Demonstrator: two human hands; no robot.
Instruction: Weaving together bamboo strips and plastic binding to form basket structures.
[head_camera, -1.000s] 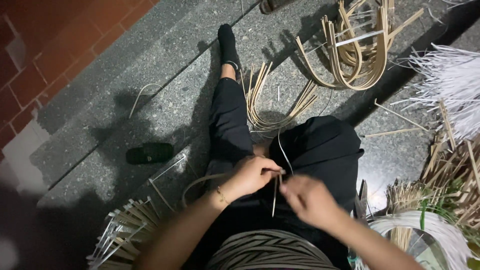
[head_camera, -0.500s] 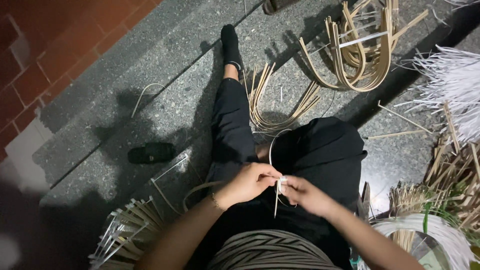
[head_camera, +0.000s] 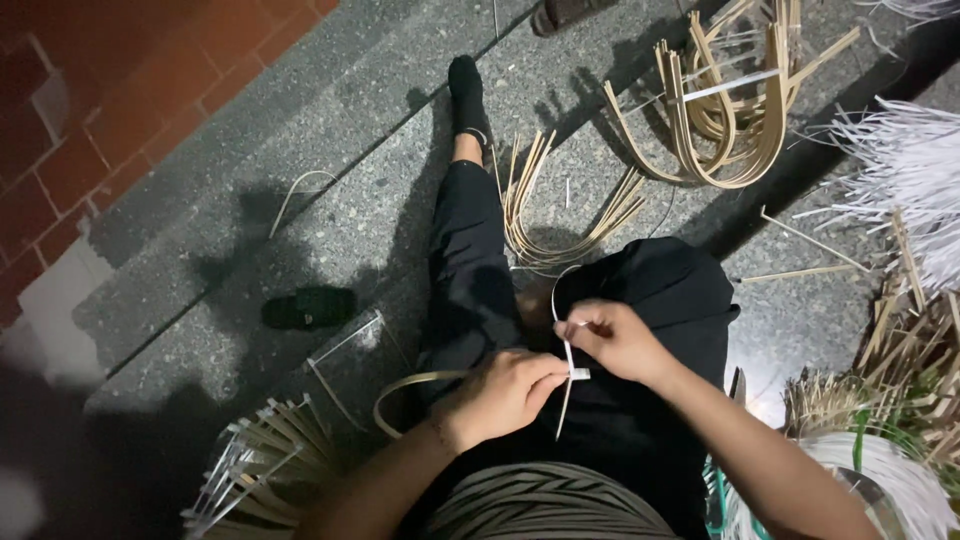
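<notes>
Down at the far left, a fan of pale strips (head_camera: 262, 455) lies on the stone floor (head_camera: 330, 210), cut off by the lower edge, with a dark slipper (head_camera: 308, 307) just beyond it. Moving right, the left hand (head_camera: 503, 393) is closed in a pinch on a thin pale strip (head_camera: 567, 375) over the lap. That strip runs between both hands, narrow, flat and whitish, curving up past the fingers; its lower end hangs below the left hand. The right hand (head_camera: 615, 340) pinches the same strip just beside the left. Farther right lie bent cane hoops (head_camera: 725, 120) and white fibres (head_camera: 900, 165), partly out of frame.
</notes>
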